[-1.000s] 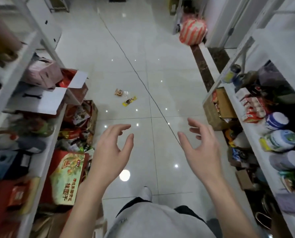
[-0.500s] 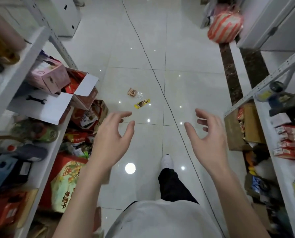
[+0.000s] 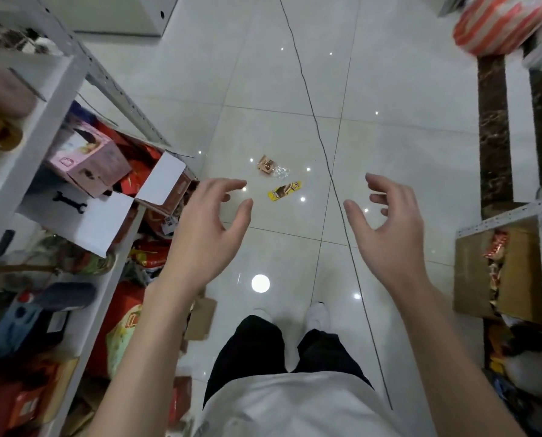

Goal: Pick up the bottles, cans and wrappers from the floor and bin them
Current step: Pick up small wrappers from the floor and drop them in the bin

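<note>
Two wrappers lie on the white tiled floor ahead of my feet: a brown one with a clear crumpled end (image 3: 271, 166) and a yellow one (image 3: 284, 190) just beside it. My left hand (image 3: 211, 228) hovers above the floor, left of and nearer to me than the yellow wrapper, fingers spread and curled, holding nothing. My right hand (image 3: 389, 228) is held out to the right of the wrappers, also open and empty. No bottle, can or bin shows.
A white shelf rack (image 3: 58, 99) packed with boxes and snack bags lines the left. Another rack with a cardboard box (image 3: 471, 272) stands on the right. A red-and-white striped bag (image 3: 500, 23) sits at the far right. A thin black cable (image 3: 329, 171) crosses the floor.
I have walked forward, so the wrappers are closer and lower in view. Both feet now stand together. My hands stay raised and open, a little nearer to the wrappers.
</note>
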